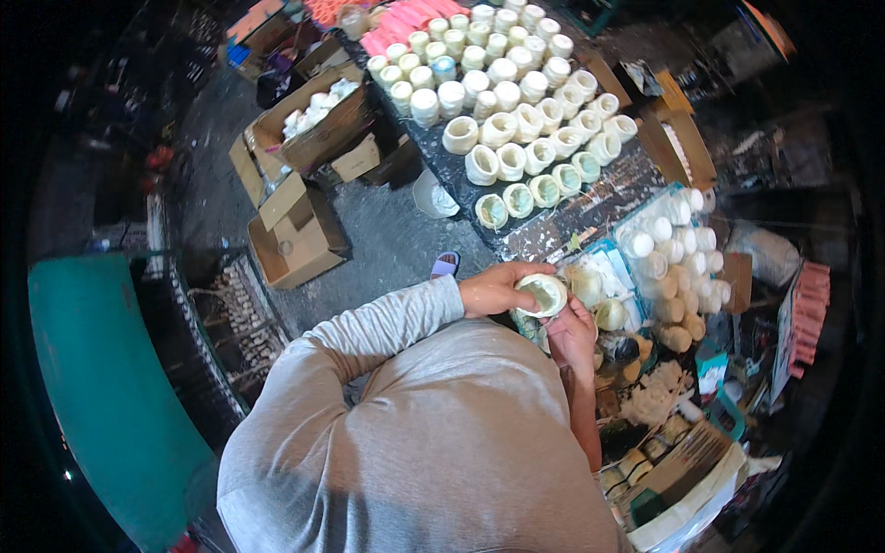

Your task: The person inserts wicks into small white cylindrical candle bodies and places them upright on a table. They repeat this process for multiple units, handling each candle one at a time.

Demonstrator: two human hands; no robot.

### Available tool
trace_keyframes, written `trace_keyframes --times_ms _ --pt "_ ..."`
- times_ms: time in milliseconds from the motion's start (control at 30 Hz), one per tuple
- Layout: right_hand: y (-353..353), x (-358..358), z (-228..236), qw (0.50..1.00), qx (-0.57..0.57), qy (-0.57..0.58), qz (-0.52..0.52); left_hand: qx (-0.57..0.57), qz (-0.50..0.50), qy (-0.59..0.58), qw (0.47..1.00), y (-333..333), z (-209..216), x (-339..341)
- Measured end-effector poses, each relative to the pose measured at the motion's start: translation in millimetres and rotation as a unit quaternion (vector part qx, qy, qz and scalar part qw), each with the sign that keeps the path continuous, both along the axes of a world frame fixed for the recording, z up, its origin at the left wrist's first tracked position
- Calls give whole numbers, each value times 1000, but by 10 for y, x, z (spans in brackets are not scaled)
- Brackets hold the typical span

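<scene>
A cream-coloured hollow cup-shaped piece (550, 293) is held in front of my body, its wide mouth turned up towards me. My left hand (496, 289) is closed round its left side, with the thumb over the rim at the opening. From the right and below, my right hand (574, 332) grips the same piece, fingers against its wall. The inside looks pale greenish. Just beyond stands a dark worktable (544, 235) with rows of similar cream cups (499, 130); those in the nearest row (544, 190) also look greenish inside.
White and tan cylindrical pieces (678, 253) crowd a blue-covered surface at the right. Pink pieces (410, 23) lie at the table's far end. Cardboard boxes (300, 241) and a pale bucket (433, 195) stand on the floor at left. A green panel (106, 387) is at far left.
</scene>
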State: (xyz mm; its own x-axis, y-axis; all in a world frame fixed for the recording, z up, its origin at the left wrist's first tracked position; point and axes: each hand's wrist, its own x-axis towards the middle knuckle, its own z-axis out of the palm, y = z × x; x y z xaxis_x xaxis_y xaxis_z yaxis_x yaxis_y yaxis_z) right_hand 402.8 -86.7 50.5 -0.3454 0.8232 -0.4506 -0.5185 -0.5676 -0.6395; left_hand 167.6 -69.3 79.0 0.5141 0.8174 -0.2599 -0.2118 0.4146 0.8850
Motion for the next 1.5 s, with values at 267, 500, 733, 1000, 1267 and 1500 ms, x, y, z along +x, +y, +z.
trace_keyframes --times_ms 267,500,733,1000,1267,1500 --pt "158 -331 58 951 95 -205 211 -288 169 -123 935 -415 87 -368" --pt "227 -794 586 750 423 -385 334 -212 157 -40 964 -754 -51 -524" --pt "308 -1374 976 683 498 -388 367 56 212 175 960 -887 40 -1141" --pt "85 -2856 1099 573 613 -442 317 244 318 301 865 -1168 296 -2422" --pt "-58 -4451 1216 453 700 -367 413 214 372 380 819 -1749 413 -3637" --pt "-146 -5793 1027 430 697 -267 508 123 468 418 769 -2186 263 -4462"
